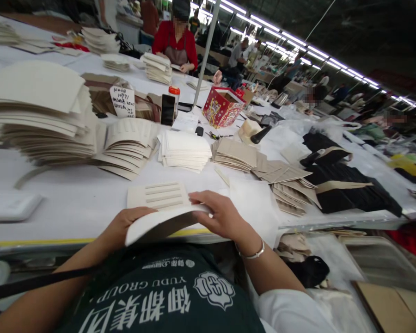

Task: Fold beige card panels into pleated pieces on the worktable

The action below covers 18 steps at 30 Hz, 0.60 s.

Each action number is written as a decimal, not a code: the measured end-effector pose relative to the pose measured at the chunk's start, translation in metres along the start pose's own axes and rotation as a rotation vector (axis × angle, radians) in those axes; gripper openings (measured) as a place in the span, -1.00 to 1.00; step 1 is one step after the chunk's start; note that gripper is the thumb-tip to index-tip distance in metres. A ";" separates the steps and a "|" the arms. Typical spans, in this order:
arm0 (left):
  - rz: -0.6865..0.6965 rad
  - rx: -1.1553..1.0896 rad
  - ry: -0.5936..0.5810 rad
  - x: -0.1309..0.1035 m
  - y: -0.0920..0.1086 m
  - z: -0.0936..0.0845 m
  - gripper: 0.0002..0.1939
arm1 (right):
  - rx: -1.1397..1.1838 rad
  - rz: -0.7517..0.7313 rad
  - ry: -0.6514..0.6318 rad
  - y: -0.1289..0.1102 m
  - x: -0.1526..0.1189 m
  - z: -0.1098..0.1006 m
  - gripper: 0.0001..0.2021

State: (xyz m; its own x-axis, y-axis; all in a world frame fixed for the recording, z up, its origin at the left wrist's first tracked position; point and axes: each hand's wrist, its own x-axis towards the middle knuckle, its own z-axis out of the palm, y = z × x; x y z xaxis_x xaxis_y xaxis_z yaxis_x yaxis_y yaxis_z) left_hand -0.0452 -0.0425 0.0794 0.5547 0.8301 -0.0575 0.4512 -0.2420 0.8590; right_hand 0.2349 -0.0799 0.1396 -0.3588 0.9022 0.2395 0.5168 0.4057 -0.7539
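Note:
A curved off-white panel [159,222] is held near the table's front edge, tilted, its darker underside facing me. My left hand [126,224] grips its left end, the fingers partly hidden behind it. At its right end, my right hand [217,213] has the thumb and fingers closed round the edge. Just behind the held panel, a flat cream piece with raised parallel strips [157,195] lies on the table. Farther back stand a stack of white pieces [185,150] and a fanned stack of ribbed cream pieces [128,141].
A tall stack of cream panels [38,92] is at the left. Beige pieces [237,153] and black fabric [357,185] lie to the right. Behind are a red box [222,108], a phone [168,110] and a pole [207,53]. A person in red [176,44] works across the table.

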 end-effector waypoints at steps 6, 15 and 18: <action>-0.318 -0.333 0.412 0.009 -0.013 0.011 -0.54 | 0.940 0.413 0.128 0.075 0.009 0.013 -0.19; -0.460 -0.327 0.171 0.019 -0.017 0.005 -0.33 | 0.377 0.649 -0.233 0.090 0.020 0.057 -0.81; -0.343 -0.199 0.136 0.024 -0.014 -0.001 -0.18 | 0.115 0.602 -0.288 0.089 0.030 0.051 -0.81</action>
State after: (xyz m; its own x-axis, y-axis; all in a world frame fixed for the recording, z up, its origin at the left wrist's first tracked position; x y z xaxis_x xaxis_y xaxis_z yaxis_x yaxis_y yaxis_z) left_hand -0.0386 -0.0185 0.0670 0.2922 0.9077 -0.3011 0.4427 0.1506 0.8839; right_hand 0.2309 -0.0241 0.0484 -0.2354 0.8842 -0.4034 0.6112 -0.1880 -0.7688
